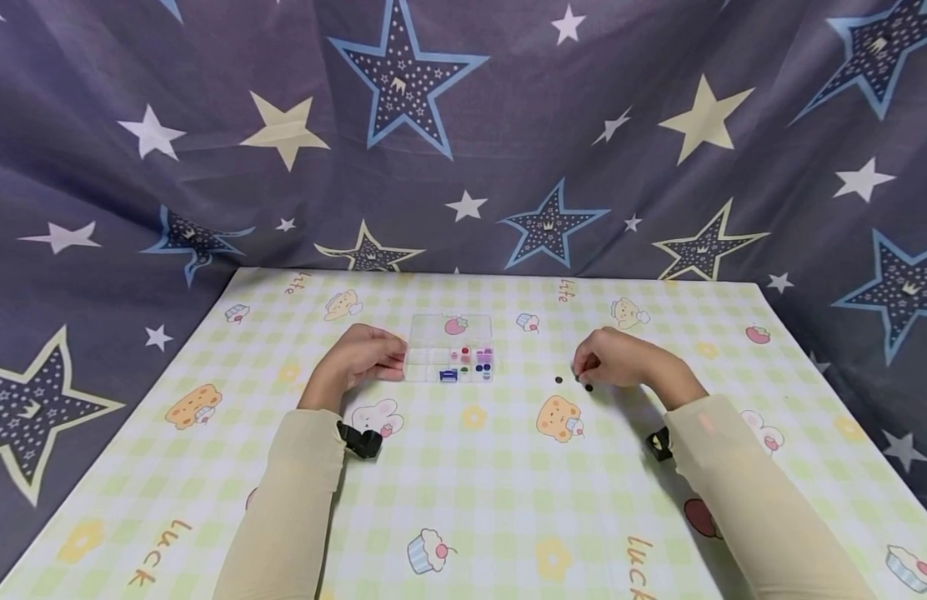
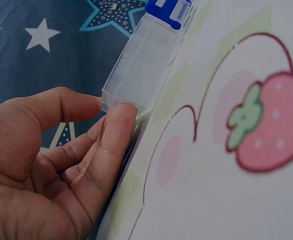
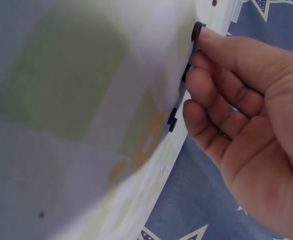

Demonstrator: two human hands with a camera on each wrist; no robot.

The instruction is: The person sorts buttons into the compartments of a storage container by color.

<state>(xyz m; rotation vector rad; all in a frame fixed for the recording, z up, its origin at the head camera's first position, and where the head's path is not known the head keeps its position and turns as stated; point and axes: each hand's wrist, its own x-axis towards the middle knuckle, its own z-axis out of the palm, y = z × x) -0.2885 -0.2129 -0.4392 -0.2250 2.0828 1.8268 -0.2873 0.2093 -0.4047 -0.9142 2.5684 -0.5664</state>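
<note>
A clear plastic compartment box lies on the table with its lid open toward the back. My left hand grips its left end, with the thumb and a finger pinching the corner in the left wrist view. Inside sit a blue piece and small red, pink, purple, green and dark blue pieces. To the right, my right hand reaches down to the tabletop. In the right wrist view its thumb tip pinches a small dark disc, the index finger being hidden behind the thumb. More dark discs lie close by.
One dark disc lies apart, on the box side of my right hand. A checked cloth with cartoon prints covers the table. A dark curtain with stars hangs behind and along both sides.
</note>
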